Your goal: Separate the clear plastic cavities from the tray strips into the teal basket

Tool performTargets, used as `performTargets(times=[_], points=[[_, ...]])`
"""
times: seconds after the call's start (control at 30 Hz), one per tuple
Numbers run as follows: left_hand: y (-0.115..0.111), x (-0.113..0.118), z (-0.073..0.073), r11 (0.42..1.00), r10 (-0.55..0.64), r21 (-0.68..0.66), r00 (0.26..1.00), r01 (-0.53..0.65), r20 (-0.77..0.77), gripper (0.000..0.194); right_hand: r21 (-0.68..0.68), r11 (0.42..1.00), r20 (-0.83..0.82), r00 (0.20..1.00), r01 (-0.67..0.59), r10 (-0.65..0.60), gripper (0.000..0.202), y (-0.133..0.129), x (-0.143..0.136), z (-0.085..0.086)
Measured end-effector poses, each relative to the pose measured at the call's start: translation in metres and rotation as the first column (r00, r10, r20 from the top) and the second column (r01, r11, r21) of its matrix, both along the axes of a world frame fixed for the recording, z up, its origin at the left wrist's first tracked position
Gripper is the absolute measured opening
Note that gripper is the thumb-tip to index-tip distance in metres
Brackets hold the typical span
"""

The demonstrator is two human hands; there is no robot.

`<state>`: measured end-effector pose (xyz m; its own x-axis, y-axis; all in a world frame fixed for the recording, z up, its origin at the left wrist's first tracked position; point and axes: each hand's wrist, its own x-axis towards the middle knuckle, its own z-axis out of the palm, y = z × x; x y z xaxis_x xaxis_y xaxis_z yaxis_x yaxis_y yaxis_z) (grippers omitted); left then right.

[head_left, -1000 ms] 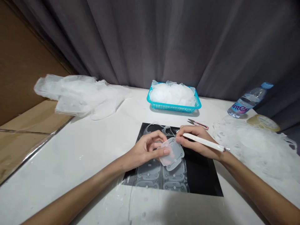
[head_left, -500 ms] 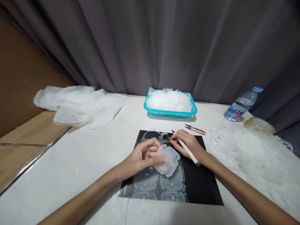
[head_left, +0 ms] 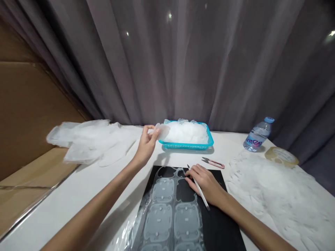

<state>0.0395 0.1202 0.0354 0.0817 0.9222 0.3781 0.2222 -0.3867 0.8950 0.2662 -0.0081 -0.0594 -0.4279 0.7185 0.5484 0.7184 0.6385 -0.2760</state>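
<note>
Grey curtains are hanging behind a white table [head_left: 86, 195]. On it, the left hand [head_left: 146, 144] is pinching a small translucent cut-out plastic piece [head_left: 162, 130] between thumb and fingertips, holding it over the near rim of a turquoise plastic basket [head_left: 206, 141] heaped with similar pieces. The right hand [head_left: 205, 183] is resting on a black cutting mat [head_left: 225, 230], fingers closed around a slim white craft knife [head_left: 199, 188], its tip touching a clear moulded plastic sheet [head_left: 170, 219], seemingly steadying it. Pink snips [head_left: 213, 162] are lying nearby.
</note>
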Motion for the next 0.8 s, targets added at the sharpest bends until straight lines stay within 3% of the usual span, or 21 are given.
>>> performTargets(times=[0.1, 0.17, 0.33, 0.43, 0.53, 0.67, 0.8], points=[[0.035, 0.020, 0.004, 0.992, 0.017, 0.127, 0.992, -0.001, -0.128, 0.038, -0.001, 1.000, -0.003, 1.000, 0.006, -0.006, 0.010, 0.000, -0.001, 0.000], [0.050, 0.032, -0.001, 0.984, -0.041, 0.156, 0.968, 0.082, -0.248, 0.041, 0.011, 1.000, -0.001, 1.000, 0.010, -0.010, 0.010, 0.000, -0.001, 0.001], [0.053, 0.031, -0.019, 0.960, -0.116, 0.171, 0.872, 0.221, -0.475, 0.053, 0.033, 0.999, -0.001, 1.000, 0.014, -0.014, 0.011, 0.000, -0.003, 0.002], [0.026, 0.013, -0.020, 0.955, -0.074, 0.208, 0.847, 0.212, -0.526, 0.046, 0.022, 0.999, 0.012, 0.999, 0.032, -0.032, 0.008, 0.000, -0.002, 0.003], [-0.022, -0.006, -0.021, 0.952, -0.093, 0.186, 0.807, 0.244, -0.583, 0.035, 0.013, 0.997, 0.009, 0.997, 0.080, -0.080, 0.007, 0.000, 0.000, 0.003], [-0.087, -0.025, -0.030, 0.916, -0.187, 0.085, 0.606, 0.392, -0.774, 0.043, 0.023, 0.994, 0.069, 0.992, 0.102, -0.104, 0.013, -0.001, 0.001, 0.000], [-0.110, -0.039, -0.040, 0.915, -0.223, -0.001, 0.504, 0.403, -0.835, 0.060, 0.081, 0.986, 0.188, 0.969, 0.148, -0.161, 0.021, -0.002, 0.000, -0.003]])
